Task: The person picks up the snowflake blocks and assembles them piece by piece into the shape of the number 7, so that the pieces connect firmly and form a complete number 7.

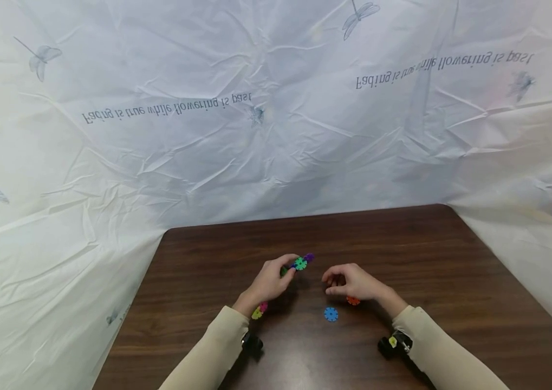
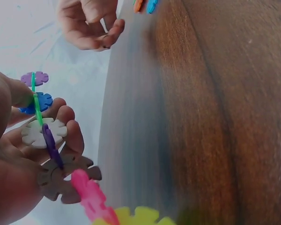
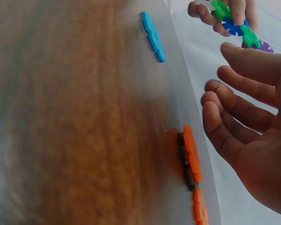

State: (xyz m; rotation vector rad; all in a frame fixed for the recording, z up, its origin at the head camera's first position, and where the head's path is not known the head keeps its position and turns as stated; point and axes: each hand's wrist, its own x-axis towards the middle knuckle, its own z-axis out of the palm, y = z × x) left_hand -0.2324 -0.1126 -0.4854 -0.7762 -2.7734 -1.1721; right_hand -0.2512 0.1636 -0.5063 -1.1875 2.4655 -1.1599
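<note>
My left hand pinches a chain of slotted snowflake discs between thumb and fingers. In the left wrist view the chain runs from a light purple disc past a blue disc, a white disc and a brown disc to a pink disc and a yellow disc. Green and dark purple discs link them edgewise. My right hand hovers over the table beside the chain, fingers loosely bent, holding nothing. Below it lie a blue disc and an orange disc.
In the right wrist view, a dark disc lies against the orange discs on the brown wooden table. A white printed sheet hangs behind the table's far edge.
</note>
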